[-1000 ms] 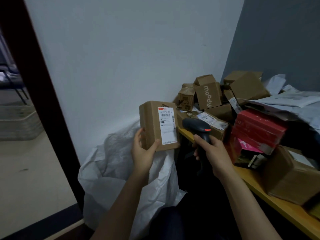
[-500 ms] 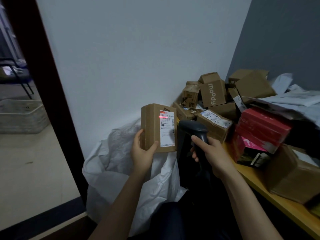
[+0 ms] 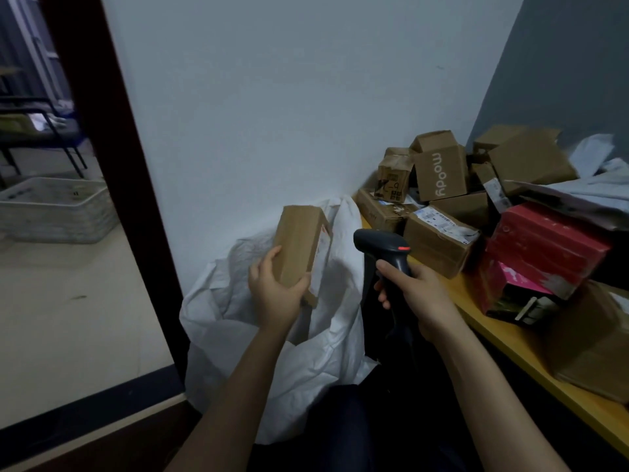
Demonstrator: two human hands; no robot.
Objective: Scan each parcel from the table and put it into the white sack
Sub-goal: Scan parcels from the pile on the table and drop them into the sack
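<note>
My left hand (image 3: 274,291) grips a small brown cardboard parcel (image 3: 299,247) by its lower end, above the open mouth of the white sack (image 3: 238,321). The parcel is turned so its white label faces right and shows only edge-on. My right hand (image 3: 413,294) holds the black barcode scanner (image 3: 384,247) by the handle, its head pointing left toward the parcel. The sack stands on the floor against the white wall, left of the table.
The yellow table (image 3: 510,342) at the right carries a heap of brown boxes (image 3: 439,175), a red box (image 3: 544,250), a pink box and grey mailers. A dark door frame (image 3: 112,165) stands at the left, with a white crate (image 3: 54,209) on the floor beyond it.
The parcel has swung so its label faces away from me and has moved down toward the sack mouth. The red scan line on the label is gone. The scanner stays in my right hand.
</note>
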